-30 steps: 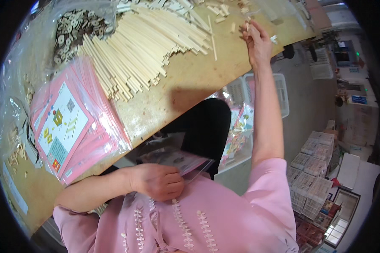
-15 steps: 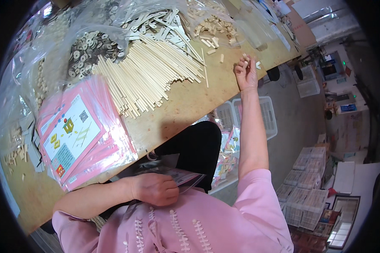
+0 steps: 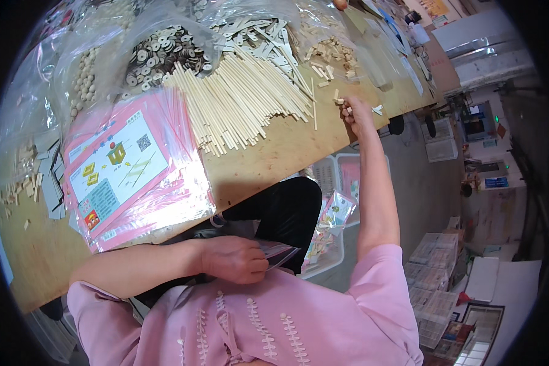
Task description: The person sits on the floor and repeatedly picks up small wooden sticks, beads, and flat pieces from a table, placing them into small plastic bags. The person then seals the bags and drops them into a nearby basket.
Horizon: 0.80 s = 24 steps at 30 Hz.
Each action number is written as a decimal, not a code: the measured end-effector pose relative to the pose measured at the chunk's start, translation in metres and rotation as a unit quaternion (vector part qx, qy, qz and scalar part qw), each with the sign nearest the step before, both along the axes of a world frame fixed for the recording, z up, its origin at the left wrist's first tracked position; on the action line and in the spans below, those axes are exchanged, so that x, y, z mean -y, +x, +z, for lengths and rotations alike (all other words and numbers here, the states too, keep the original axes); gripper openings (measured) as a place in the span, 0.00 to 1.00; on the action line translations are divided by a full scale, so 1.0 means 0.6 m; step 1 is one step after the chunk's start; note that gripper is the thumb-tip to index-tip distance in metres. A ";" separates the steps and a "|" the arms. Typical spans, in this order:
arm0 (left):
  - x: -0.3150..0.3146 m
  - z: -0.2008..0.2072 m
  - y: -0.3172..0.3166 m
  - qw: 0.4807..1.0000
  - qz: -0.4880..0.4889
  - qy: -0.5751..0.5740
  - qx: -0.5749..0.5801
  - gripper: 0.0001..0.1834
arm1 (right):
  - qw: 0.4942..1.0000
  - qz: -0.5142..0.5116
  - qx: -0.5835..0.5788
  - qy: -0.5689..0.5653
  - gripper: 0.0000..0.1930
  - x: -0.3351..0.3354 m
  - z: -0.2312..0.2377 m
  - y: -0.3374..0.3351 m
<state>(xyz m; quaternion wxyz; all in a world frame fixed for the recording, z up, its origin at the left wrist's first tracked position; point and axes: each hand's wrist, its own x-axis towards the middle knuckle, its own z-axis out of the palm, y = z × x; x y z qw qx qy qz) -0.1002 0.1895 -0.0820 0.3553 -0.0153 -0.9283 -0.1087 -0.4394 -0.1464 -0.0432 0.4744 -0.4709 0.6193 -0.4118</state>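
Note:
At the table's right front corner my right hand (image 3: 358, 116) is closed, with small pale wooden pieces (image 3: 349, 110) at its fingertips. Another wooden block (image 3: 338, 97) lies right by those fingers, and a small white piece (image 3: 377, 110) shows behind the hand. My left hand (image 3: 236, 259) stays low near my lap, its fingers closed on the edge of a clear plastic bag (image 3: 279, 252). Most of the bag is hidden behind the hand and forearm.
Thin wooden sticks (image 3: 244, 100) lie piled mid-table. Behind them are round washers (image 3: 171, 52), flat slotted strips (image 3: 256, 36) and wooden blocks (image 3: 332, 55). Pink printed packets (image 3: 122, 165) are stacked at left. White baskets (image 3: 323, 259) with packets stand below the table edge.
My right hand has turned from fingers up to fingers pointing left and down, lower over the table corner. My left hand keeps hold of the plastic bag. The whole view has shifted slightly.

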 end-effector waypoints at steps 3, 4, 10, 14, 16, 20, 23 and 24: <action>-0.003 -0.007 -0.004 1.000 -0.004 -0.001 -0.014 0.05 | 0.993 0.014 -0.115 -0.024 0.13 0.029 -0.007 0.007; -0.005 -0.008 -0.002 1.000 -0.001 0.001 -0.002 0.05 | 0.985 0.012 -0.174 -0.017 0.13 0.026 0.003 0.033; -0.004 -0.007 -0.002 1.000 0.002 -0.002 0.019 0.06 | 0.932 0.039 -0.359 -0.004 0.15 0.051 0.016 0.069; 0.009 -0.004 -0.003 0.998 0.051 0.026 0.030 0.05 | 0.993 0.087 -0.076 0.025 0.12 0.030 0.008 0.040; 0.014 -0.006 0.002 0.993 0.090 0.059 0.047 0.05 | 0.975 0.110 0.162 0.109 0.08 -0.005 -0.002 0.034; 0.019 -0.007 0.007 0.981 0.118 0.131 0.079 0.04 | 0.756 0.152 0.569 0.286 0.08 -0.149 0.016 0.016; 0.014 -0.001 0.014 0.980 0.125 0.127 0.091 0.08 | 0.751 0.119 0.601 0.247 0.10 -0.284 0.030 0.055; 0.015 -0.002 0.013 0.981 0.119 0.130 0.078 0.08 | 0.745 0.121 0.601 0.261 0.10 -0.317 0.019 0.049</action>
